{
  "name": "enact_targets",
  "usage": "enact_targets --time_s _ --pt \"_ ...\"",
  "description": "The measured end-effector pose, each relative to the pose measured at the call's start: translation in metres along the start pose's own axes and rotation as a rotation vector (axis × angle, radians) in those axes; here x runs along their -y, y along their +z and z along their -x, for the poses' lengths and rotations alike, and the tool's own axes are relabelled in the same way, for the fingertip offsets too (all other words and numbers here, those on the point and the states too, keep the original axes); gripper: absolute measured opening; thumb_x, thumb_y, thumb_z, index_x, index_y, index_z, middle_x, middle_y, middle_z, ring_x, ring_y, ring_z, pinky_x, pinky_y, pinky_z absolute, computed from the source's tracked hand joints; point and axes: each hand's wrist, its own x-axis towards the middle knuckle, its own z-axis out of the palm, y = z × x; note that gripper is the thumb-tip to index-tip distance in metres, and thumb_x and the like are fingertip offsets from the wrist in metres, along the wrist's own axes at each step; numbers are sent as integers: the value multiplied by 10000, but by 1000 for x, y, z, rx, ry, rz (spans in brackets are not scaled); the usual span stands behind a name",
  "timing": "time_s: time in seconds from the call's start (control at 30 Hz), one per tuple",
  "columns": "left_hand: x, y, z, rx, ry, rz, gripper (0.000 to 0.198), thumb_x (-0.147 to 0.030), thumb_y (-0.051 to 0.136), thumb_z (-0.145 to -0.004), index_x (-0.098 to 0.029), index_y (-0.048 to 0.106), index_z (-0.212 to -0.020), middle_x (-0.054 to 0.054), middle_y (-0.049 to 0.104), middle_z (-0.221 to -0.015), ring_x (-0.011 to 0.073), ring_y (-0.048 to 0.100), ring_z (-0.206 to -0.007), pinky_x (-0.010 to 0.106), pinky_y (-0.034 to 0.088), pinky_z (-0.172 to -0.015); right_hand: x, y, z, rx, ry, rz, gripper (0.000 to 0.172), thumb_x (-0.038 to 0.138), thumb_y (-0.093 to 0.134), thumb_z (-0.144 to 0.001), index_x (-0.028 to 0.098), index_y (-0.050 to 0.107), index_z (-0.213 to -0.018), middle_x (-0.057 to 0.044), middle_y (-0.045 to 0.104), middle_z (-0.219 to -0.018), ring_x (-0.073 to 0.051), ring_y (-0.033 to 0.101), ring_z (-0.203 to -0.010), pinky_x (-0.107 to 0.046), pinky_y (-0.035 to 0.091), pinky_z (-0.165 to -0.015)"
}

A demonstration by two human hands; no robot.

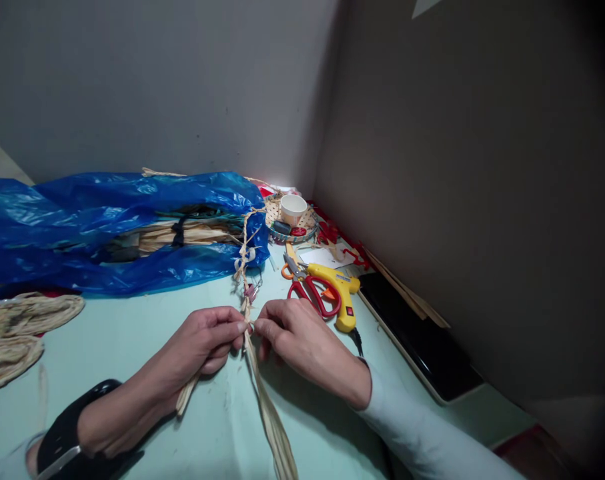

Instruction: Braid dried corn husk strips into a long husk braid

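A pale braid of dried plant fibre (243, 257) runs from the blue bag's end down toward me. At its lower end, my left hand (213, 337) pinches the strands between thumb and fingers. My right hand (295, 333) pinches the same spot from the other side, fingertips close to the left ones. A long loose fibre strip (269, 413) hangs from the pinch toward the table's near edge. Another strip end (186, 395) pokes out beneath my left hand. Beside the braid, just beyond the hands, lies a small pinkish clip (253, 292).
Red-handled scissors (315, 290) and a yellow glue gun (345, 290) lie beyond my right hand. A woven tray (309, 230) bears a white cup (293, 207). The blue plastic bag (107, 273) holds fibre bundles. Coiled braided pieces (37, 313) lie left; a black flat panel (417, 333) lies right.
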Motion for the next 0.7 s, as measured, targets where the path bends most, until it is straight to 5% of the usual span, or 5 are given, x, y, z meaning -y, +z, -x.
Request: enact_targets --time_s 0.27,0.5,0.6,0.7 --pt "6 0 4 -84 -2 -37 235 -345 779 -719 -130 685 -702 -99 409 -386 18 233 -364 156 105 -388 7 22 13 -101 -79 217 215 192 504 -961 170 632 -790 -31 656 -664 -142 491 -553 -301 232 -542" --pt "6 3 7 -74 7 16 302 -403 825 -679 -127 726 -755 -13 607 -566 54 415 -469 161 274 -456 -3 49 23 -174 -614 795 122 47 521 -898 111 622 -923 -86 667 -777 -231 586 -645 -346 305 -539" --pt "2 6 9 -119 2 7 320 -379 867 -620 -128 719 -751 -46 558 -545 40 363 -450 153 235 -427 -3 41 22 -157 -556 676 81 116 554 -908 145 612 -957 -76 674 -844 -234 586 -725 -347 387 -600" --pt "0 4 10 -100 -22 -25 309 -395 847 -653 -139 698 -741 -106 406 -436 30 221 -400 168 95 -390 0 23 17 -199 -339 374 83 185 574 -912 167 601 -988 -94 674 -976 -239 590 -892 -349 450 -755"
